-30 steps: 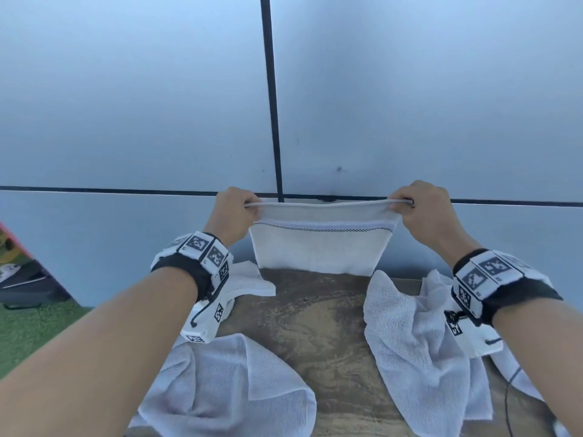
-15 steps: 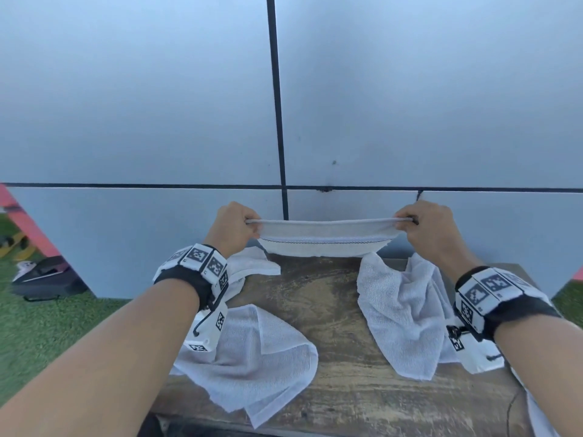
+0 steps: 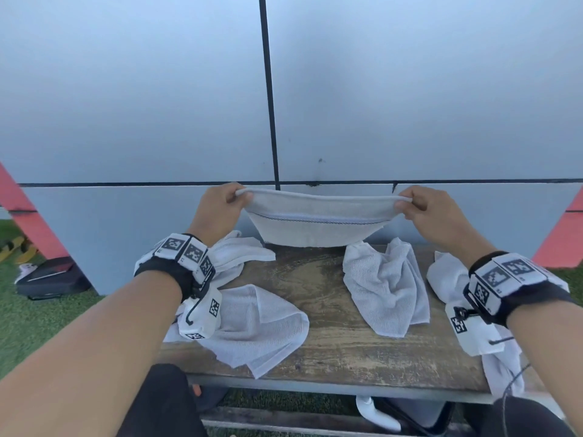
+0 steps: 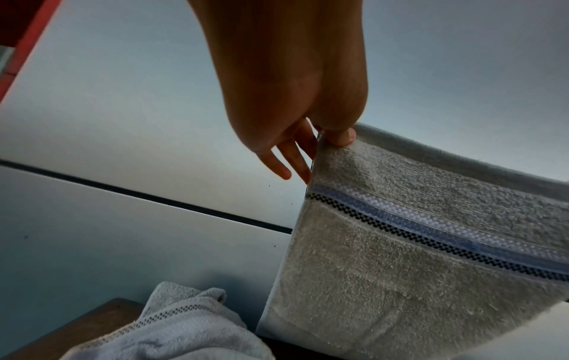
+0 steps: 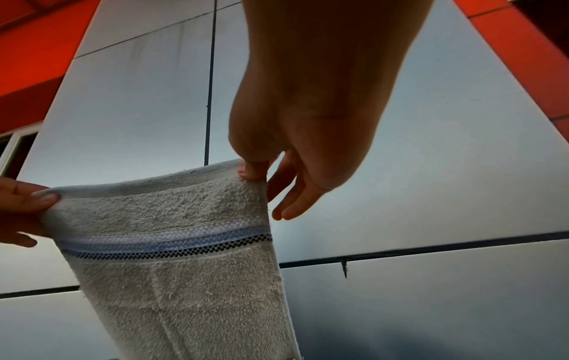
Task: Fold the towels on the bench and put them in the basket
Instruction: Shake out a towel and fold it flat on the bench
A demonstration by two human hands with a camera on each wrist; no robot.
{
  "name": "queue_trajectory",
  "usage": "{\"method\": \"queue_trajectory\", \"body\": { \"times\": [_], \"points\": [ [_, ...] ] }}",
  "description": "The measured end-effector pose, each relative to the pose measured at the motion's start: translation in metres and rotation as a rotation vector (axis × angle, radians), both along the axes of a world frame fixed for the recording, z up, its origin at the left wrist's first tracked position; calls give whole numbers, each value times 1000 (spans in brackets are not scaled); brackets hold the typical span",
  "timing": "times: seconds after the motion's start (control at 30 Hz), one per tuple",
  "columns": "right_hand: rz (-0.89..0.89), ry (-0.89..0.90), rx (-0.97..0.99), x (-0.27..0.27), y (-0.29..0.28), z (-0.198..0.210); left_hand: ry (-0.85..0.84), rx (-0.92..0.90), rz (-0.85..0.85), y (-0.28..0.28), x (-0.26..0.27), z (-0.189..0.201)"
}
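The left hand (image 3: 217, 206) and right hand (image 3: 426, 212) are each pinching a top corner of the striped white towel (image 3: 315, 225), which is hanging stretched between them above the far edge of the wooden table (image 3: 331, 310).

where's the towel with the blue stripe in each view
Head: the striped towel hangs centre frame between both hands, above the bench's far edge.
Left wrist: striped towel fills the lower right, pinched at its top corner.
Right wrist: striped towel sits lower left to centre.
Shared landmark: its blue and black checked stripe.
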State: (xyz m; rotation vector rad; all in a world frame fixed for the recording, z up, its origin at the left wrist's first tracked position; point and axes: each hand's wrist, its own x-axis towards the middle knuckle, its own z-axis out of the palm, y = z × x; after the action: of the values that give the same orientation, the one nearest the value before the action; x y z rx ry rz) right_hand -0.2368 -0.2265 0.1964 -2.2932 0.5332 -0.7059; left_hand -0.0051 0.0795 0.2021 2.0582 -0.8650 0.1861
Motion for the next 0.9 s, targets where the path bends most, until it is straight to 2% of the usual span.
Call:
{"method": "queue_trajectory", "body": {
  "times": [0.13, 0.23, 0.3, 0.37, 0.47, 0.57, 0.77, 0.83, 0.9],
  "points": [
    [71, -8, 150, -21, 12, 0, 85, -69, -62, 14, -16, 0],
    [107, 44, 168, -39, 21, 3, 212, 28, -109, 26, -28, 1],
    [178, 158, 275, -52, 25, 5, 438, 142, -204, 37, -37, 1],
    [284, 353, 400, -60, 25, 2, 689, 309, -326, 49, -48, 1],
    [380, 597, 510, -65, 25, -7, 897, 485, -401, 61, -58, -5],
    [398, 663, 541, -63, 35, -15, 948, 515, -387, 62, -58, -20],
    [319, 625, 496, -45, 28, -45, 954, 469, -308, 51, -40, -54],
    [263, 560, 425, -33, 23, -51, 907, 405, -259, 42, -31, -64],
    [185, 484, 374, -18, 15, -60, 791, 312, -177, 31, -20, -74]
  ]
}}
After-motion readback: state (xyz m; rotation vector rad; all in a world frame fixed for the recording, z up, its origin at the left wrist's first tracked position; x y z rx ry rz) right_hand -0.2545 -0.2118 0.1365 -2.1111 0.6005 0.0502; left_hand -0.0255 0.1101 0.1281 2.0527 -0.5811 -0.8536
